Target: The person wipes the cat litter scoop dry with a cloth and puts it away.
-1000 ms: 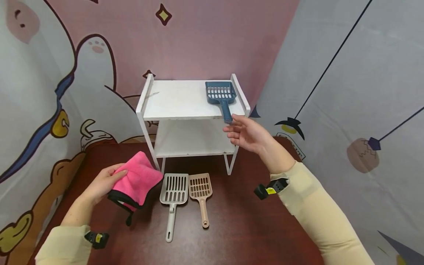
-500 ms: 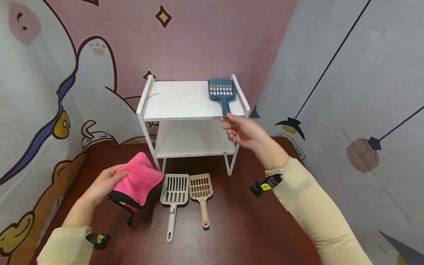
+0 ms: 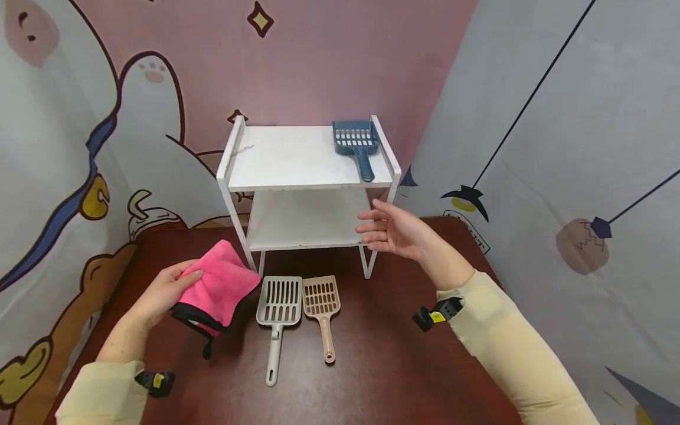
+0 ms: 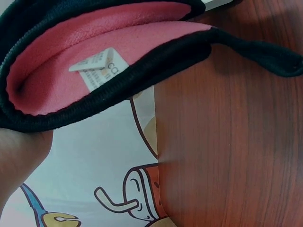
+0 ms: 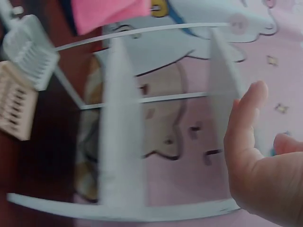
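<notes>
My left hand point(image 3: 169, 289) pinches a pink cloth mitt point(image 3: 220, 283) with black trim and a hanging loop. In the left wrist view the mitt's mouth gapes, showing pink lining and a white label point(image 4: 102, 68). My right hand point(image 3: 395, 230) is held in the air with fingers spread, holding nothing, in front of the white shelf's right side. Above it, a blue litter scoop point(image 3: 363, 159) lies on the top board against the right rail, its handle pointing forward. A grey litter scoop point(image 3: 278, 319) and a beige litter scoop point(image 3: 321, 310) lie side by side on the table.
The two-tier white shelf point(image 3: 281, 159) stands at the back of the dark red-brown table point(image 3: 382, 360). Behind it is a pink printed wall covering point(image 3: 319, 65), with white printed panels at both sides.
The blue scoop has shifted slightly back on the top board. My right hand touched its handle end, then let go and drew down, fingers spreading. The left hand stays with the mitt.
</notes>
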The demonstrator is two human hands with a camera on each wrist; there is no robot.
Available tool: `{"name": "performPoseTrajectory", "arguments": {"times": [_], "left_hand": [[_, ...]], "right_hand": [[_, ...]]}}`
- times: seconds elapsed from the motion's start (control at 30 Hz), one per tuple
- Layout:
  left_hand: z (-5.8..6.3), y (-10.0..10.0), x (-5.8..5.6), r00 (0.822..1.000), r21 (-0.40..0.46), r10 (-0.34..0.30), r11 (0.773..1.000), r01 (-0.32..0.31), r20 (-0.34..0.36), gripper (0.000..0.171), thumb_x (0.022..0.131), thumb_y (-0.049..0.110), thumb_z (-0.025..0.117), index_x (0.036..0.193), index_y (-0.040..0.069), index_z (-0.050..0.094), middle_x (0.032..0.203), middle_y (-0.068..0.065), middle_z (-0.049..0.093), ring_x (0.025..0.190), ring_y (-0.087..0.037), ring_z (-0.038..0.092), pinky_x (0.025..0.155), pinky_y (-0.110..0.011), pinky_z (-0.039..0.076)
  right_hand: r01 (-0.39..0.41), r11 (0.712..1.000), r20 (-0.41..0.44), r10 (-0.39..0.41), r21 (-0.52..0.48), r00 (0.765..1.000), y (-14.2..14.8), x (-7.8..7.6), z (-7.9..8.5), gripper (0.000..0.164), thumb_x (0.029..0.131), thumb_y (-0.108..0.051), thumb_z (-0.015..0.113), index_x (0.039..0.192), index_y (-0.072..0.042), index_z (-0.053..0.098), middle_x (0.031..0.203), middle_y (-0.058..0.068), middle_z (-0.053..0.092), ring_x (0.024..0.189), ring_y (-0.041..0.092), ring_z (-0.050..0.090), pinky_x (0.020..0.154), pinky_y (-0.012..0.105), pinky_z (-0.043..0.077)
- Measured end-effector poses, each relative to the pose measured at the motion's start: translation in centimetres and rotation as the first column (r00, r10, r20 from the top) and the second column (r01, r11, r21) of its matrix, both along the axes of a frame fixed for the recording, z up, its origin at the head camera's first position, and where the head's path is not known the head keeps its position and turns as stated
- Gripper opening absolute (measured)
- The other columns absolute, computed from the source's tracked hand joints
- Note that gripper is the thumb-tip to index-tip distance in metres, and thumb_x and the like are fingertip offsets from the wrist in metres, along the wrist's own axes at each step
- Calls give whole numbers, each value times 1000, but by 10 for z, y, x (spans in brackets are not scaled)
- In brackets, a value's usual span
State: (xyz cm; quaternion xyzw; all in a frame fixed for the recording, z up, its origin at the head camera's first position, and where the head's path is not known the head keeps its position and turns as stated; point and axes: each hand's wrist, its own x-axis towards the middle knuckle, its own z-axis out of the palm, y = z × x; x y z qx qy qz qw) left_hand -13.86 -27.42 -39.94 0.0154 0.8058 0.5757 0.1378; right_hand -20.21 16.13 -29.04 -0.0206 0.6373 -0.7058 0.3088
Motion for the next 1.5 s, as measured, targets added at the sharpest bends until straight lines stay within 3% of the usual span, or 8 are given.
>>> {"name": "performPoseTrajectory", "arguments": {"times": [0.1,0.27,0.5,0.67,0.87,1.2,1.5], "left_hand": [[1,-1,0,1000,0,-1,1000,1,3,45,98,33,46,129,1,43,70,7,64,62,-14,66,60,-30,55],[0,-1,0,1000,3,-10,1000,10,-5,51,99,31,45,134,-5,37,70,7,63,61,-12,65,59,-28,55],[0,1,1,1000,9,-6,1000,6,3,52,99,29,45,136,-5,35,72,8,63,62,-11,64,59,-28,55],[-1,3,2,1000,12,-8,1000,9,-11,51,99,29,45,136,-5,36,72,8,63,62,-11,64,60,-28,55],[-2,6,3,1000,12,-20,1000,20,-5,51,99,29,45,136,-4,36,73,7,63,63,-11,65,61,-29,55],[-2,11,1,1000,2,-17,1000,17,7,51,99,29,45,138,-2,37,76,5,63,65,-13,66,62,-30,55],[-5,15,-1,1000,-11,-22,1000,22,-10,50,98,29,46,137,-3,39,78,2,62,65,-12,64,62,-29,55]], "right_hand": [[-39,999,33,39,2,999,4,5,-26,56,102,-39,26,138,5,30,88,-3,64,73,8,62,69,21,52],[-41,999,89,38,32,995,4,11,-76,45,102,-36,29,123,1,45,86,-1,64,76,11,64,71,25,54],[-28,997,181,14,73,983,0,19,-143,51,101,-37,32,127,5,44,91,2,63,85,14,64,79,31,54],[-20,994,221,-4,104,975,-3,21,-175,55,100,-38,33,131,8,39,94,4,62,86,16,63,81,33,53],[-31,991,257,-5,133,966,-9,27,-201,58,99,-39,34,132,9,37,117,21,59,94,22,64,85,38,52],[-18,987,311,-32,158,950,-28,42,-227,61,99,-41,32,132,11,39,126,29,51,113,37,55,94,49,47],[-30,988,351,-26,153,936,-44,54,-244,57,100,-38,31,129,10,41,118,27,57,100,29,61,93,49,47]]}}
